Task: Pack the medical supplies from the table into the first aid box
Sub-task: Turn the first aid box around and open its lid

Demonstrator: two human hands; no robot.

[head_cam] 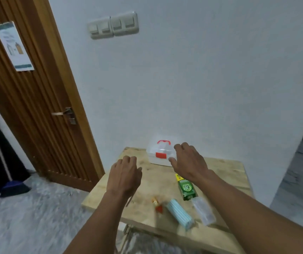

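Observation:
A clear first aid box with a red handle and red latch stands closed at the far edge of the small wooden table, against the wall. My right hand hovers just right of and in front of the box, fingers spread, holding nothing. My left hand hovers over the table's left part, fingers loosely curled, empty. Nearer me lie a green medicine carton, a stack of blue face masks, a clear plastic packet and a small red-and-yellow item.
The table stands against a white wall. A wooden door with a metal handle is on the left, with a broom leaning beside it. Grey patterned floor surrounds the table. An open doorway is at the right edge.

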